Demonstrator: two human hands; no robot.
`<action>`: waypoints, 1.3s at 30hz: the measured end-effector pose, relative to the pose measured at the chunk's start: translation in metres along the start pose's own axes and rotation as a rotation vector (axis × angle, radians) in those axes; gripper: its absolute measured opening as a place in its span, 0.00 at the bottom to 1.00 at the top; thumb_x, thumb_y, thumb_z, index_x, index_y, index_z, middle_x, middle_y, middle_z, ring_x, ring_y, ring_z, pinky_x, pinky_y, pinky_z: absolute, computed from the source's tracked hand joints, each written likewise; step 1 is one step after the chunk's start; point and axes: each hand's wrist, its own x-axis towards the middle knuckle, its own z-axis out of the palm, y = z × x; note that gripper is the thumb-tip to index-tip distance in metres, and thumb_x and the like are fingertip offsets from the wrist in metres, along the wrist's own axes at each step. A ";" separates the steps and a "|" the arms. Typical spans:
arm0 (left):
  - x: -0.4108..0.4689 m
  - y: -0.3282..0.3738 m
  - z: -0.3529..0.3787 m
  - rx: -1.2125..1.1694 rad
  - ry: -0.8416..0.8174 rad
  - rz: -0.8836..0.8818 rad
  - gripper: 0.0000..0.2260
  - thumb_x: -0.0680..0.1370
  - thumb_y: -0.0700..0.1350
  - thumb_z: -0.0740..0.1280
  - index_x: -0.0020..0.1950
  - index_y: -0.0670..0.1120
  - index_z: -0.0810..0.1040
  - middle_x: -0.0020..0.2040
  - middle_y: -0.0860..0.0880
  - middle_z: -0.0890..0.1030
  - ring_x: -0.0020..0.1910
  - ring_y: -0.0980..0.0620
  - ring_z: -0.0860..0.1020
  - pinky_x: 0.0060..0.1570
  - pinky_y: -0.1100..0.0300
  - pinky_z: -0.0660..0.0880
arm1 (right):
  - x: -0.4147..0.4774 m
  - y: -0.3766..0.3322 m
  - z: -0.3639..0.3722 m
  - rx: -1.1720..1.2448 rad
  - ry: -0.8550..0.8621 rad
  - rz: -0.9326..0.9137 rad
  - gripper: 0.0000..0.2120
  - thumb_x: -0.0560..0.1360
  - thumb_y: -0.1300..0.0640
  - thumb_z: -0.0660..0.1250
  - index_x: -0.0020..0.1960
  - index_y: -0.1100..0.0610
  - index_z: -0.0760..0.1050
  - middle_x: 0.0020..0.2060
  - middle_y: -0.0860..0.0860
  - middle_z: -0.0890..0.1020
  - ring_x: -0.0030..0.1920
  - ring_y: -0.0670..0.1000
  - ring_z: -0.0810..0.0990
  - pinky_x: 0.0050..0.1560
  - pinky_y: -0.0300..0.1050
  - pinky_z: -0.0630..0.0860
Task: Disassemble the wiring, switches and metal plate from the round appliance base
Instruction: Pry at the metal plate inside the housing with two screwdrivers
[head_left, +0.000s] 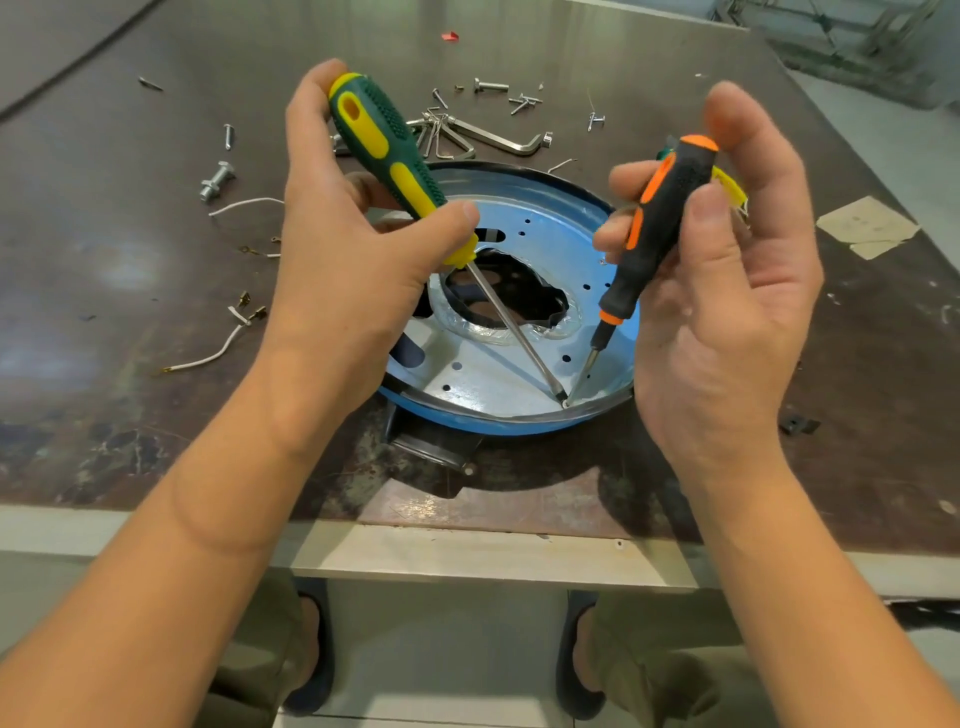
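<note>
My left hand (353, 249) grips a green-and-yellow-handled screwdriver (384, 150), my right hand (727, 291) a black-and-orange-handled screwdriver (660, 218). Both tips meet inside the near rim of the round blue metal appliance base (498, 384), which sits on the brown tabletop (156, 415).

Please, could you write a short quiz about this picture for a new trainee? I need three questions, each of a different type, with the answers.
1. Multiple choice: which tool does the left hand hold? A) a hex key B) the green and yellow screwdriver C) pliers
2. True or false: the tips of both screwdrivers meet inside the round base, close to its near rim.
3. Fill in: the handle of the second screwdriver, held by the right hand, is black and ____.

Key: 1 B; 2 true; 3 orange.
</note>
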 end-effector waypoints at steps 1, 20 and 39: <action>0.000 0.000 0.001 0.004 0.005 -0.004 0.37 0.71 0.43 0.76 0.74 0.54 0.60 0.56 0.42 0.77 0.50 0.45 0.82 0.43 0.49 0.83 | 0.000 -0.001 0.001 0.027 -0.001 0.011 0.13 0.86 0.64 0.55 0.69 0.63 0.68 0.52 0.62 0.80 0.44 0.58 0.79 0.52 0.52 0.76; 0.000 0.004 0.007 -0.054 0.016 -0.086 0.39 0.74 0.38 0.73 0.78 0.56 0.55 0.61 0.45 0.73 0.52 0.50 0.82 0.40 0.54 0.83 | 0.003 -0.001 0.005 -0.060 0.012 -0.005 0.14 0.84 0.63 0.61 0.69 0.60 0.70 0.48 0.59 0.78 0.45 0.58 0.77 0.51 0.51 0.76; -0.001 0.006 0.007 -0.065 0.035 -0.104 0.38 0.73 0.37 0.73 0.76 0.55 0.57 0.60 0.40 0.74 0.53 0.45 0.81 0.40 0.55 0.83 | 0.008 -0.004 0.009 -0.030 0.056 0.076 0.10 0.82 0.59 0.66 0.62 0.56 0.74 0.44 0.50 0.75 0.45 0.55 0.73 0.48 0.50 0.72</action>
